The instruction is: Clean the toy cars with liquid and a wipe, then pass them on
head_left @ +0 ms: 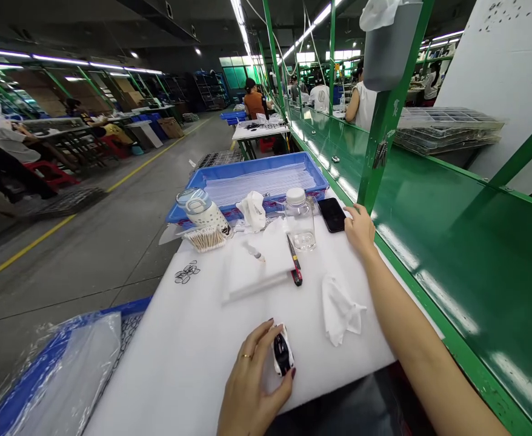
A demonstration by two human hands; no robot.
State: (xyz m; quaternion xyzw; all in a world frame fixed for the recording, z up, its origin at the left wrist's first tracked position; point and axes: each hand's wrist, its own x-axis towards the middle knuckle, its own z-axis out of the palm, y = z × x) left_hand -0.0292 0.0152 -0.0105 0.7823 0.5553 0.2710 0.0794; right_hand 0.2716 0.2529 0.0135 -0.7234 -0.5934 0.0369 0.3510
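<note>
Near the front edge of the white-covered table, my left hand (259,366) grips a small oval black-and-white plastic part (283,351) between thumb and fingers. My right hand (360,230) reaches forward to the right edge of a black phone (332,215). Its fingers are apart and seem to touch the phone's side without wrapping round it. A crumpled white cloth (341,310) lies between my two hands. Farther forward are a red-and-black utility knife (295,263), a clear bottle with a white cap (300,221) and a white foam block (257,266) with a small tube on it.
A blue tray (248,166) with clear sheets stands at the back. Cotton swabs (206,240), a lidded jar (205,212) and black rings (187,272) are at the left. A green conveyor (452,260) and a green post (377,139) border the right. Other people sit farther off.
</note>
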